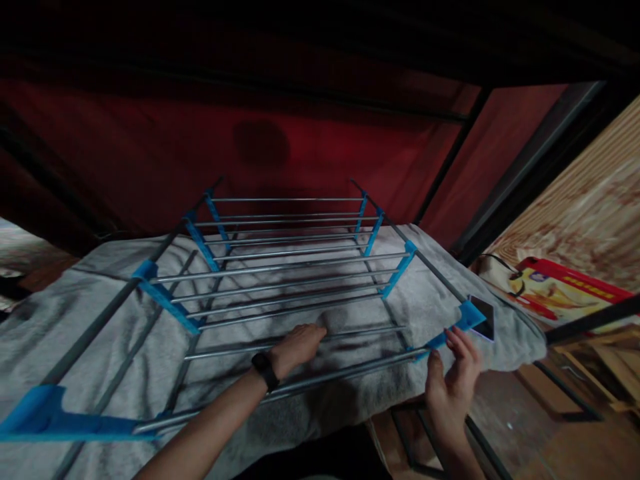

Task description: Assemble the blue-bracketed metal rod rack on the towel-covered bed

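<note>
At the near left, I record a blue corner bracket [43,410] of the metal rack [280,267], its outer end cut off by the view's edge. The rack lies across a grey blanket [515,340] in front of me, from near left to far right, its far ends dim against a red panel [320,157]. My left hand [299,343], with a black wristband [265,371] on the wrist, is curled over a near rod; the fingers' undersides are hidden, so I cannot tell whether they grip it. My left forearm covers part of the nearest rod. My right hand [454,377] is parted, thumb away from fingers, its fingertips at the near right bracket [473,315], not wrapped around it. That bracket partly covers a dark, flat object [486,323]. Farther right, a dark bar crosses before a red and yellow box [565,290].
</note>
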The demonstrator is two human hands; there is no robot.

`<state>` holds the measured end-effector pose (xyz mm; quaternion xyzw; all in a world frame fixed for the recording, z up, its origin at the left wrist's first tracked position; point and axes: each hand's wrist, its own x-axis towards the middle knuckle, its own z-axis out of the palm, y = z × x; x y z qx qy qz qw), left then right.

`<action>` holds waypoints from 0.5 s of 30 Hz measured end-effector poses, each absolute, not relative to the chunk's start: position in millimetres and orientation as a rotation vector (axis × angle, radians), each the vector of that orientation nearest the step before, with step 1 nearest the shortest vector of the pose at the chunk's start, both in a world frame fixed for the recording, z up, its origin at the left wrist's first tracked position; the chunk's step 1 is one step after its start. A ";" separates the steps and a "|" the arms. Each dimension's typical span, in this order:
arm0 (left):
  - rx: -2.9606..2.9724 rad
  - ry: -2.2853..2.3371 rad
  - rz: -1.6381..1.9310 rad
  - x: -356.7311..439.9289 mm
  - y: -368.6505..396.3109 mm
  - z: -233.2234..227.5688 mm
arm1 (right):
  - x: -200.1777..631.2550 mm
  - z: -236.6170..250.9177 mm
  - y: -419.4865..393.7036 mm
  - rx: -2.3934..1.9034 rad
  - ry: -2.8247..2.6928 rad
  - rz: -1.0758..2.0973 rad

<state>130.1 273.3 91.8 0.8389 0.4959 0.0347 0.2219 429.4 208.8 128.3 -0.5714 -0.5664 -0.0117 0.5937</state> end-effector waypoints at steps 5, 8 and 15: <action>2.313 1.419 0.060 131.8 280.4 85.2 | 404.8 123.3 199.5 -1.317 -1.493 0.133; 2.314 1.431 -0.017 132.9 281.6 88.3 | 400.6 118.5 198.9 -1.303 -1.556 0.197; 2.333 1.441 -0.117 135.0 284.3 89.4 | 403.7 107.0 210.9 -1.245 -1.648 0.304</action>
